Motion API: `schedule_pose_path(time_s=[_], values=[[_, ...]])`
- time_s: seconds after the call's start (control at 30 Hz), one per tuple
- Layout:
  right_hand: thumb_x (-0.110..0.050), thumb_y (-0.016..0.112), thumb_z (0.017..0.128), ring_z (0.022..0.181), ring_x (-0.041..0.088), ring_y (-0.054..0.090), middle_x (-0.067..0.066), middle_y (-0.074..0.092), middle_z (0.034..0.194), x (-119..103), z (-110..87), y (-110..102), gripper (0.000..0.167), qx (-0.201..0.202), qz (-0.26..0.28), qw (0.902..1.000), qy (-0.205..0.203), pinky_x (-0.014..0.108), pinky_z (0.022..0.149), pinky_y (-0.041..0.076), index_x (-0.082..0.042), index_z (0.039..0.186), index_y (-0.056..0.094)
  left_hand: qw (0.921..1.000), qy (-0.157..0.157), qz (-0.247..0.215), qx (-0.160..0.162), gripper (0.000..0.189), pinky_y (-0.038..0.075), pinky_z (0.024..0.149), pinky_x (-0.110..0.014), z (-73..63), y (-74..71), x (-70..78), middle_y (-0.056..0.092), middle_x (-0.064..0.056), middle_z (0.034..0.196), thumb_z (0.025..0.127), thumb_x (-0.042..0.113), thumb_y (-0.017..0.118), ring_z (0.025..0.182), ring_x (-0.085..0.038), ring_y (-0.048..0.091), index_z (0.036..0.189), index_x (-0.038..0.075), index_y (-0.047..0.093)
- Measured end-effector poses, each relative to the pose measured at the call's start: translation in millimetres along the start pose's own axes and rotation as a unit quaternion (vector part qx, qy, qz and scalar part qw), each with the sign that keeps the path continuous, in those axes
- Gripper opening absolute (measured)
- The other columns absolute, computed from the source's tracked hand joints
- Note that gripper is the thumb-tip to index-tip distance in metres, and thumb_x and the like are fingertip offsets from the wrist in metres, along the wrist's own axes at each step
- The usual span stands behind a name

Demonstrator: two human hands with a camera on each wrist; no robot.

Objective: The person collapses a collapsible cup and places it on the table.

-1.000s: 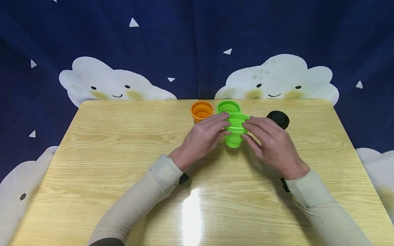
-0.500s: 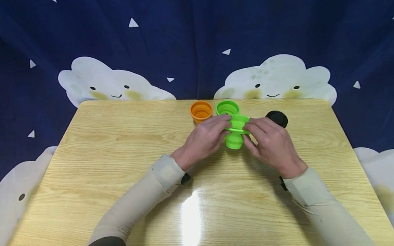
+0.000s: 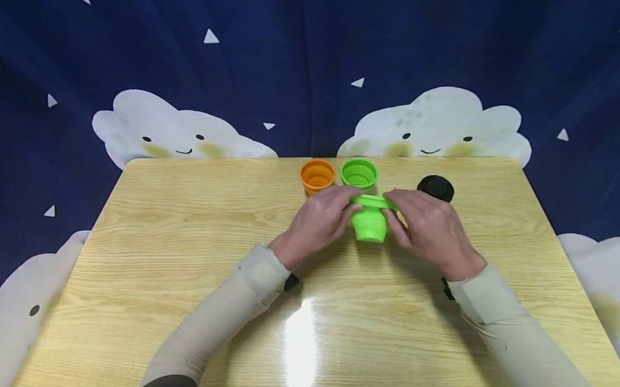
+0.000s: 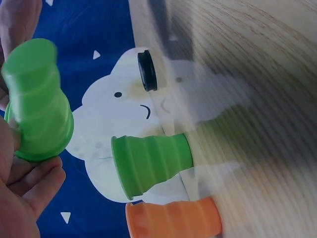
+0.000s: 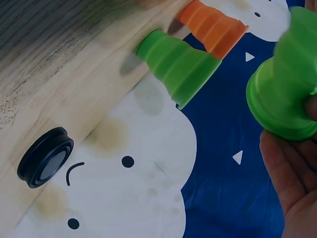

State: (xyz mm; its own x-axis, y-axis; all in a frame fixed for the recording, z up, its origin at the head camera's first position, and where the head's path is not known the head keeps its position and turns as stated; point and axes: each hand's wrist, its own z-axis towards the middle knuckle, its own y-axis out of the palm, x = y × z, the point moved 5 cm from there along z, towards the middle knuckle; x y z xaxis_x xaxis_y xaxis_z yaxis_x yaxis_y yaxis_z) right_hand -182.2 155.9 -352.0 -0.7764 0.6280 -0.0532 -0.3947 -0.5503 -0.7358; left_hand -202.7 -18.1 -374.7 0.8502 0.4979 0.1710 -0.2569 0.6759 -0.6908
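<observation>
I am tipping the green collapsible cup (image 3: 370, 224), its mouth turning towards the table (image 3: 192, 208)'s far edge, out of view.

Three cups (image 3: 370, 225) left of disc (image 3: 436, 187)

Fingers (image 5: 280, 171) gripping green cup (image 5: 287, 82); black disc (image 5: 44, 157), apart

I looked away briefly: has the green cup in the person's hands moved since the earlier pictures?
Yes. Against the standing green cup, the held green cup sits slightly lower in the head view, tipped so its inside no longer shows.
</observation>
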Motion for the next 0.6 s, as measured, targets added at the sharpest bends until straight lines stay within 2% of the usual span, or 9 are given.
schedule_pose_path(time_s=[0.23,0.5,0.6], values=[[-0.021,0.055,0.102,0.082,0.032,0.071,0.02,0.072,0.097,0.7,-0.3,1.1,0.03,-0.002,0.008,0.9999,0.008,0.048,0.066,0.06,0.006,0.111,0.066,0.9998,-0.011,0.018,0.003,0.027,0.054,0.093,-0.032,0.3,1.4,1.0,0.072,-0.017,0.109,0.099,0.009,0.065,0.096,-0.028,0.07,0.121,-0.006,0.061],[-0.022,0.046,0.108,0.084,0.032,0.072,0.021,0.072,0.1,-2.5,0.3,5.7,0.036,0.026,0.014,0.9995,0.009,0.048,0.069,0.06,0.008,0.119,0.064,0.9967,-0.015,0.065,0.045,0.023,0.056,0.081,-0.031,3.0,4.1,5.7,0.072,-0.016,0.103,0.103,0.011,0.057,0.083,-0.024,0.067,0.118,-0.007,0.061],[-0.018,0.047,0.107,0.085,0.034,0.072,0.022,0.072,0.1,-2.6,0.3,7.0,0.035,0.033,0.017,0.9992,0.013,0.049,0.069,0.059,0.008,0.122,0.063,0.9963,-0.026,0.058,0.057,0.024,0.056,0.081,-0.032,3.6,5.1,5.8,0.071,-0.017,0.104,0.104,0.011,0.055,0.084,-0.026,0.067,0.118,-0.008,0.061]])
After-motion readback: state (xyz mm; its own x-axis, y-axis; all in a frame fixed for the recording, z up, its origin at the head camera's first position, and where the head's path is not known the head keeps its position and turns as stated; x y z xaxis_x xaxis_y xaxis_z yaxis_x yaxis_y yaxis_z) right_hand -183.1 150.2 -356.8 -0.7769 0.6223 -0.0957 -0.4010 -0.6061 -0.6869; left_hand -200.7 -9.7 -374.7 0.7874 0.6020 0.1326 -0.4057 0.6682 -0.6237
